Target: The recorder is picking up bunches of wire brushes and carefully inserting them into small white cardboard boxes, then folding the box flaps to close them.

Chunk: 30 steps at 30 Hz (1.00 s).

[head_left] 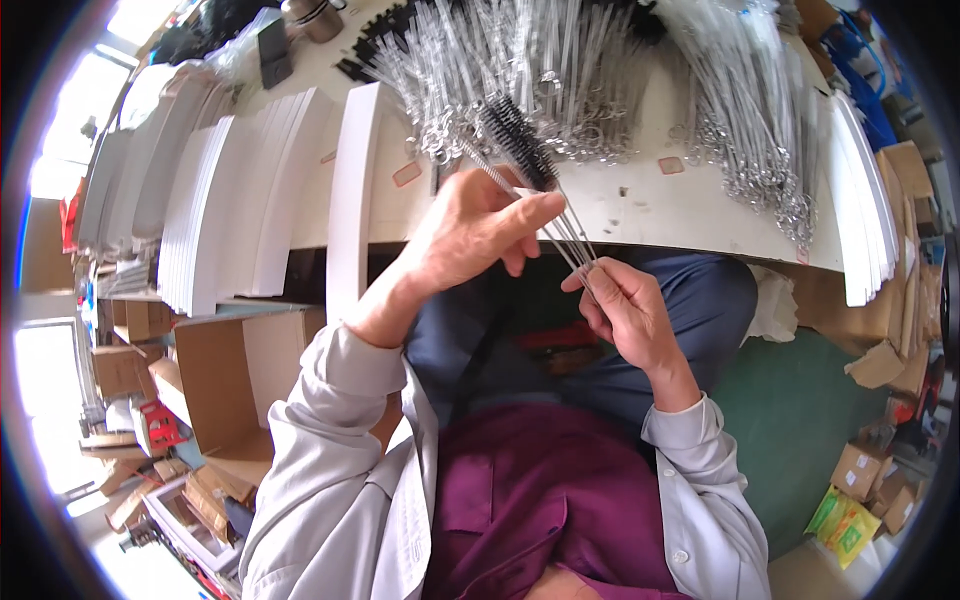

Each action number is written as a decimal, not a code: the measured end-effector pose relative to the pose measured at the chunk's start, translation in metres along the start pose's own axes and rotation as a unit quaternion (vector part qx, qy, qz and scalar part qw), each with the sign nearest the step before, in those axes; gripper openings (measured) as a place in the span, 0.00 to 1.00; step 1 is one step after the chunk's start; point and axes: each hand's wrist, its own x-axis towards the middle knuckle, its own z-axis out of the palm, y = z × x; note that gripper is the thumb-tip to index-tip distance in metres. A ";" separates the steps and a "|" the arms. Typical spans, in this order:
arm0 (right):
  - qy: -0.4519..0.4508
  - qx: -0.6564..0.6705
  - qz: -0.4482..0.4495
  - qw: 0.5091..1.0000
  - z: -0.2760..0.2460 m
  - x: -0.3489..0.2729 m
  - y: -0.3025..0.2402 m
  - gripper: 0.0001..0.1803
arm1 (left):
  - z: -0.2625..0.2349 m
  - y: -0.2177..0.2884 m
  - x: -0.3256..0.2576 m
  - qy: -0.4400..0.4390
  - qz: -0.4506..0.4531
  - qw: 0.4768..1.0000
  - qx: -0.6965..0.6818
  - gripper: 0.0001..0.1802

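Several thin wire-handled brushes [515, 140] with dark bristles stand tilted between my two hands, above the near edge of the table. My left hand [478, 228] is closed around them just below the bristles, thumb laid across. Lower and to the right, my right hand [630, 310] pinches the ends of the wire handles [568, 238] together. A slim pale twisted rod [488, 163] sticks out beside the bristles at my left fingers. Beyond my hands, a large heap of similar brushes [540, 75] lies with metal loops toward me; my left fingers hide part of the held bunch.
White table [620, 205]; another brush heap [745, 110] at right. Flat white cartons stand at left [200, 210] and far right [860, 200], with one long white box [352, 190] nearer. An open cardboard box [225, 380] is below left. A metal flask [312, 18] stands at the back.
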 end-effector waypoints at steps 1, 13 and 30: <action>-0.014 -0.021 -0.001 1.000 0.005 -0.001 0.000 0.19 | 0.003 -0.004 0.001 0.005 -0.009 1.000 -0.010 0.27; 0.035 -0.237 -0.120 0.963 0.036 -0.001 0.004 0.12 | 0.038 -0.047 -0.013 0.166 0.009 0.973 -0.163 0.23; 0.084 -0.254 -0.144 0.953 0.020 0.005 0.031 0.14 | -0.091 -0.061 -0.092 0.287 -0.159 0.773 0.543 0.39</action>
